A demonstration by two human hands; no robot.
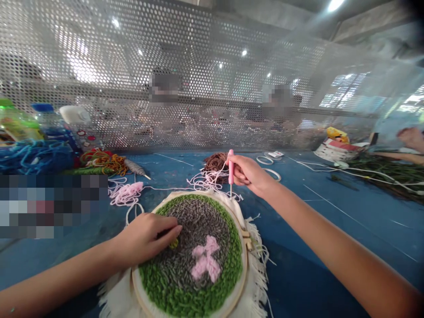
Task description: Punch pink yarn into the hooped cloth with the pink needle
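Gripping pink punch needle [231,171] — hoop [244,265] below

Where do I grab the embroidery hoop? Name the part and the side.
Probably the wooden rim at its near-left, coming from the left: it lies flat, the face is soft yarn, the clasp juts on the right, and the right hand holds the needle at the far edge.

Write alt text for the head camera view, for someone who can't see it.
A person's left hand rests on a hoop of punched yarn (green ring, grey middle, pink cross), while the right hand holds a pink needle upright at its far edge. Loose pink yarn lies on the blue table, a perforated screen behind.
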